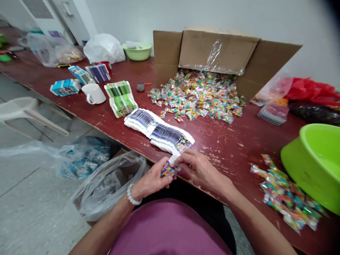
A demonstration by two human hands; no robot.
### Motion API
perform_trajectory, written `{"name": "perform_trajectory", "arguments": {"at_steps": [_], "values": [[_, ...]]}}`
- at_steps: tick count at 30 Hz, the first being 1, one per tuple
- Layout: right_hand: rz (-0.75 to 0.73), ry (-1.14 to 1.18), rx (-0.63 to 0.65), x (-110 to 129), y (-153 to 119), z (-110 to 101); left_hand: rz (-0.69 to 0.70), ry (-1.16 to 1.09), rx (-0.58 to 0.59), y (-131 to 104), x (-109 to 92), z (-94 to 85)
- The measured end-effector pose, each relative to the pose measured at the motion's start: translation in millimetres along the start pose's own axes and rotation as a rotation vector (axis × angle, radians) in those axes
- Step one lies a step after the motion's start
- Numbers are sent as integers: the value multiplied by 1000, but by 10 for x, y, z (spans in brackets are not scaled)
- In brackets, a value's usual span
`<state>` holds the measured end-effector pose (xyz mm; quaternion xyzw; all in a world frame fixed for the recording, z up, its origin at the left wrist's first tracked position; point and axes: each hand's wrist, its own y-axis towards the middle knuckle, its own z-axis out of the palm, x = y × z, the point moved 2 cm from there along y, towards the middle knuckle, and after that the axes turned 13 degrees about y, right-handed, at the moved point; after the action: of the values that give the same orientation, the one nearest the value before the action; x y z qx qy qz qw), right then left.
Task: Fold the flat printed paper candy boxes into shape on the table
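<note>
At the table's front edge my left hand (153,177) is closed around a small printed cardboard box (170,170), purple with colourful round shapes. Its white flap (174,158) stands up at the open end. Against that end rest the bent, pinched fingers of my right hand (198,166); what they hold, if anything, is hidden. Just beyond my hands lies a long row of flattened purple boxes (170,135), fanned in two overlapping stacks. Past it, a heap of small wrapped candy packets (198,97) spills from a tipped cardboard carton (220,49).
Flattened green boxes (121,98), a white mug (93,94) and blue box bundles (65,87) are on the left. More candy packets (287,194) lie by a lime-green basin (310,159) on the right. A plastic-lined carton (111,187) and a white stool (26,109) stand below the table.
</note>
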<state>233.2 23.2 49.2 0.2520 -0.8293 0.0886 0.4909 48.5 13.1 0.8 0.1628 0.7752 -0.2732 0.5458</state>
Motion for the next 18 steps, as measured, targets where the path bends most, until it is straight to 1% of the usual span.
{"name": "perform_trajectory", "arguments": {"at_steps": [3,5,6,7,8,11,12,13,15,18], "values": [[28,0,0,22,7,62,24,97,-58,9,-27,12],[37,98,43,39,26,77,13,69,-54,17,-48,32],[37,157,45,39,38,77,2,17,-49,22,-54,43],[33,205,13,30,51,71,-13,-60,-45,27,-54,54],[33,241,-54,9,61,62,-31,-159,-43,34,-46,64],[81,332,-331,-105,57,64,-117,-481,-59,57,26,85],[112,390,-386,-148,47,86,-144,-561,-68,64,57,90],[149,473,-405,-188,37,122,-161,-618,-77,69,85,93],[229,685,-365,-244,22,224,-162,-666,-96,71,119,100],[319,973,-237,-257,24,396,-113,-618,-144,57,106,116]]}}
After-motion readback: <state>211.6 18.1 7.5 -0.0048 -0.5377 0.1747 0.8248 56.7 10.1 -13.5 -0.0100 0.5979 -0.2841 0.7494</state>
